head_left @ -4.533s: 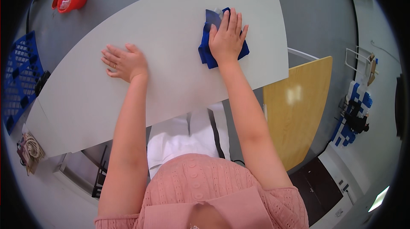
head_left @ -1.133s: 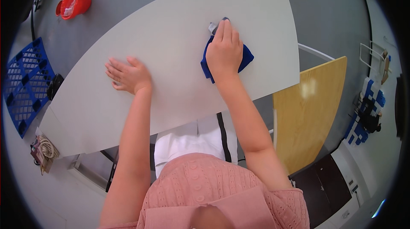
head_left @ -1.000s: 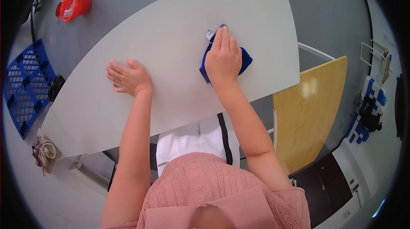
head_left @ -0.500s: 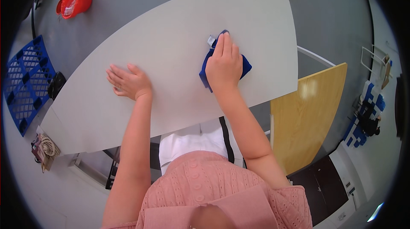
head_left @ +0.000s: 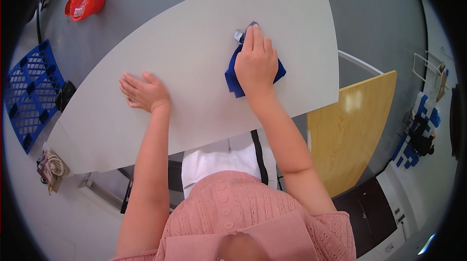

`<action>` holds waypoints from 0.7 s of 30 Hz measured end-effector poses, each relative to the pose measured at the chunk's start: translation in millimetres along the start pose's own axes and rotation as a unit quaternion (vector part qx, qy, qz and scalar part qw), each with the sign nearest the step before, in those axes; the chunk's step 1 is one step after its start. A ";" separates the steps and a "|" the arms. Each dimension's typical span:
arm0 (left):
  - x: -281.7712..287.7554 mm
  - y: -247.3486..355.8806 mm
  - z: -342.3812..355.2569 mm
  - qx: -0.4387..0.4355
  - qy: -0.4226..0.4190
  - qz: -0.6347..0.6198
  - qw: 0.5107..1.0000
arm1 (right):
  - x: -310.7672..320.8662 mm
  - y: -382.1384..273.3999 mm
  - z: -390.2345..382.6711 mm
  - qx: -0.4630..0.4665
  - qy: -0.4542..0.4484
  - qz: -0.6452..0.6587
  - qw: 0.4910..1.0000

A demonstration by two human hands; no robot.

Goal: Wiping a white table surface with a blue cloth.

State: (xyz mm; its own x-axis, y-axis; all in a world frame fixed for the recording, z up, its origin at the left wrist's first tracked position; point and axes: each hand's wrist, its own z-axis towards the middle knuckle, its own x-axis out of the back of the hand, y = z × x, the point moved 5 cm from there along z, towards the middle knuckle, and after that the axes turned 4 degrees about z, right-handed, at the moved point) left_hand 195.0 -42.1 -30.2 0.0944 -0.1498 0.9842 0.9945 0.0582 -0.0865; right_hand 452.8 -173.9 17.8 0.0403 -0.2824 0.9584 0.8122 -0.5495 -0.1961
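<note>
Blue crumpled fabric cloth (head_left: pixel 233 81): lay on the right part of a pale, smooth table with a curved far edge (head_left: pixel 199 46), largely covered by a bare right hand (head_left: pixel 257 66). Folds showed on both sides of the hand, a darker corner just past the fingertips. Centred beneath the palm, it was probably held that way so pressure from above kept it against the surface.

Small whitish tag (head_left: pixel 238 36): stuck out at the cloth's far left corner, just beside the fingertips and seemingly left free because the hand sat nearer the middle.

Right hand: back upward, fingers extended, close together and pointing away from the wearer. The thumb was hidden; whether fabric was pinched could not be told.

Right forearm (head_left: pixel 287 139): reached forward and angled inward, elbow slightly bent, likely bringing weight over the cloth.

Bare left hand (head_left: pixel 144 93): palm down, fingers open and loosely spread toward the upper left, holding nothing. Well apart from the cloth, it appeared to rest on the table, perhaps as a brace.

Left forearm (head_left: pixel 152 158): stretched nearly straight.

Floor: a red plastic bucket (head_left: pixel 96 4) stood beyond the table's curved edge.
</note>
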 end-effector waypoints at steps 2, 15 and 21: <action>0.2 0.8 0.7 -0.002 -0.006 0.000 1.000 | 0.0 -2.4 -8.0 -0.008 -0.007 0.009 1.000; 1.1 -0.4 -0.4 0.005 -0.012 -0.010 1.000 | 4.1 -5.3 -32.1 -0.002 -0.018 0.008 1.000; 2.5 1.9 0.5 0.006 -0.012 -0.011 1.000 | 0.3 0.3 -7.5 0.005 0.003 -0.005 1.000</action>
State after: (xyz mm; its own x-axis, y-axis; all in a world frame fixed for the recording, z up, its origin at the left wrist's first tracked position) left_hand 197.1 -41.9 -27.9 0.0720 -0.1284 0.9891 0.9958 0.0662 -0.0639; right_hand 448.7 -180.1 16.5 0.0288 -0.2819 0.9590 0.8181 -0.5446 -0.1846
